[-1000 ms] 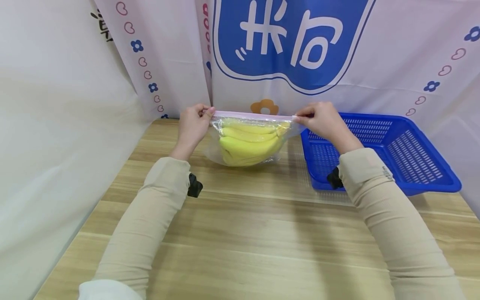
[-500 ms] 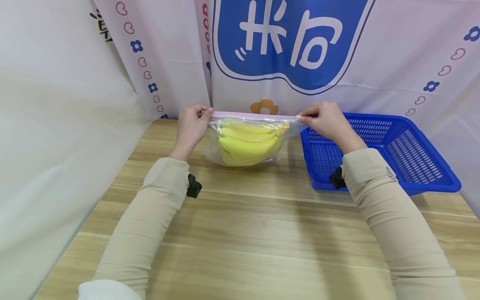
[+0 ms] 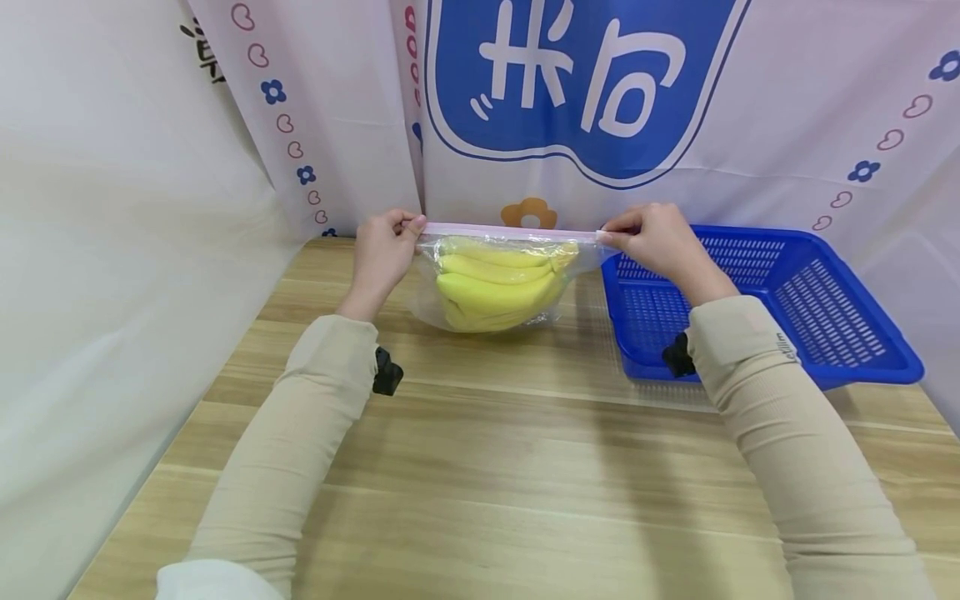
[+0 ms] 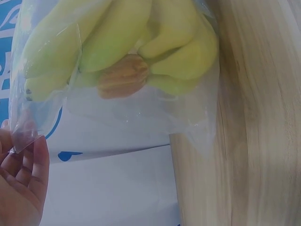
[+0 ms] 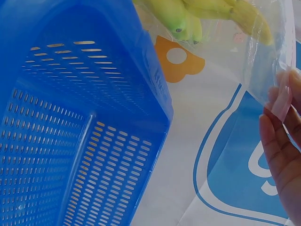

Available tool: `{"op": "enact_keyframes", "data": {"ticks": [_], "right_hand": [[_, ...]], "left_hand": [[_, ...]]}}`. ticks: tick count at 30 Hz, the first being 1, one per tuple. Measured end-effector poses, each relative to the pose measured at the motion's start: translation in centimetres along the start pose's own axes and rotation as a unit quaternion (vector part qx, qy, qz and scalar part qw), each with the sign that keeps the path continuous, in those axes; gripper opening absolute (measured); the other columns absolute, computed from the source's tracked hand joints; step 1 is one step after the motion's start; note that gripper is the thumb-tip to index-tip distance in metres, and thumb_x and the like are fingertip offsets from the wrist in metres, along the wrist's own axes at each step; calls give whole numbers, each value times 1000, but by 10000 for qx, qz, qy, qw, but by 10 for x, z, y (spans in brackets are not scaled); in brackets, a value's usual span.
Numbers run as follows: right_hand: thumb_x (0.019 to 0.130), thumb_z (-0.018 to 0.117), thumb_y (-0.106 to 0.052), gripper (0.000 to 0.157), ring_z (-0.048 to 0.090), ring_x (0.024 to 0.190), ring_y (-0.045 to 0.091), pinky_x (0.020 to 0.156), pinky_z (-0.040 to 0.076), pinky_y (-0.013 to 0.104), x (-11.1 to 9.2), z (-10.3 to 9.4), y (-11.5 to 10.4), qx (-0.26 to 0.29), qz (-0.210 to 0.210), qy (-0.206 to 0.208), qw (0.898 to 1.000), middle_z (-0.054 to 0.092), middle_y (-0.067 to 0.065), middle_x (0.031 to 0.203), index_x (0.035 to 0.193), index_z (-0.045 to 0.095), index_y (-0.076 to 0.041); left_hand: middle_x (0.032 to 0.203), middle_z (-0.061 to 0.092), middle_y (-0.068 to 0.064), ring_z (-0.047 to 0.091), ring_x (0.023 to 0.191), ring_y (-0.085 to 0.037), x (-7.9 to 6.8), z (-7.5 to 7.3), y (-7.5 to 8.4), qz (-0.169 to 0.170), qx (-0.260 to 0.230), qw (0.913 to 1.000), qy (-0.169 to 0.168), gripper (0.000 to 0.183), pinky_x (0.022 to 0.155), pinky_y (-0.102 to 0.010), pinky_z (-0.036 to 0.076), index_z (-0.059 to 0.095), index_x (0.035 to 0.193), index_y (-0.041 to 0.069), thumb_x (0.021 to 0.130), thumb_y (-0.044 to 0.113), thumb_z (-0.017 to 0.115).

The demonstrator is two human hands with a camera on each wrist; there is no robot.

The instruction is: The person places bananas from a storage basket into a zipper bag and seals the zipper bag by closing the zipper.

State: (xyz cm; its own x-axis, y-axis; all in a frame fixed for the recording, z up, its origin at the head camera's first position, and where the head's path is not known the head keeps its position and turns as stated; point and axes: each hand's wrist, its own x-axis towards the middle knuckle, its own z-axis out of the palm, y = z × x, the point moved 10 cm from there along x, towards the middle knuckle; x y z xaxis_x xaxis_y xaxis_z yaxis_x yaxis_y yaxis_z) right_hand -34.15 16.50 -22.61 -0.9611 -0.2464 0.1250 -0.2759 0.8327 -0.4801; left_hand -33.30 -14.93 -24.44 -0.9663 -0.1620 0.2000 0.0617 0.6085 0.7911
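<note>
A clear zip bag (image 3: 573,275) with a pink strip along its top hangs between my hands, low over the table. Inside lies a bunch of yellow bananas (image 3: 495,287); the left wrist view also shows a brown, wrinkled piece (image 4: 123,76) among them. My left hand (image 3: 384,254) pinches the bag's upper left corner between thumb and fingers. At the other end of the strip, my right hand (image 3: 660,242) pinches a small white piece (image 3: 602,237), perhaps the zip slider. In the right wrist view, the pink strip (image 5: 283,101) runs between thumb and fingertips.
A blue perforated plastic basket (image 3: 813,333) stands right of the bag, partly behind the right forearm. The wooden table (image 3: 495,467) reaches back to a white printed cloth (image 3: 360,100) hanging behind it. Another white cloth (image 3: 112,250) hangs at the left.
My right hand has shifted slightly to the right, the white piece with it. The left hand and the bananas have drifted a touch left. Both hands keep their pinch.
</note>
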Motion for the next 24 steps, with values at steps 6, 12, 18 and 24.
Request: {"op": "enact_keyframes", "data": {"ticks": [6,12,18,24], "right_hand": [[94,59,-22,31,61,94,33,83,53,48,-1,0,0,24,2,-67,10000,66,25,113,112,69,2],[94,59,-24,33,59,97,35,87,52,50,-2,-3,3,12,46,-117,9999,65,25,116,112,69,2],[94,59,-24,33,60,96,34,86,51,50,-3,-4,8,-41,113,-149,9998,65,25,114,111,69,2],[94,57,-25,34,59,88,31,76,50,42,-3,0,10,-40,125,-113,9998,67,25,107,111,69,2]], "left_hand": [[109,70,-17,68,79,-21,0,0,-2,-18,51,10000,-72,32,59,-15,46,65,115,2,98,25,52],[112,69,-16,68,85,-26,-1,-2,-8,-88,242,9996,-107,32,61,-19,46,64,118,3,99,26,50],[110,70,-15,66,84,-23,-1,-2,-10,-88,358,9992,-120,34,61,-21,45,64,118,4,99,28,49],[111,69,-16,66,86,-25,-2,0,-10,-146,285,9994,-142,34,63,-21,44,63,118,3,99,27,49]]}}
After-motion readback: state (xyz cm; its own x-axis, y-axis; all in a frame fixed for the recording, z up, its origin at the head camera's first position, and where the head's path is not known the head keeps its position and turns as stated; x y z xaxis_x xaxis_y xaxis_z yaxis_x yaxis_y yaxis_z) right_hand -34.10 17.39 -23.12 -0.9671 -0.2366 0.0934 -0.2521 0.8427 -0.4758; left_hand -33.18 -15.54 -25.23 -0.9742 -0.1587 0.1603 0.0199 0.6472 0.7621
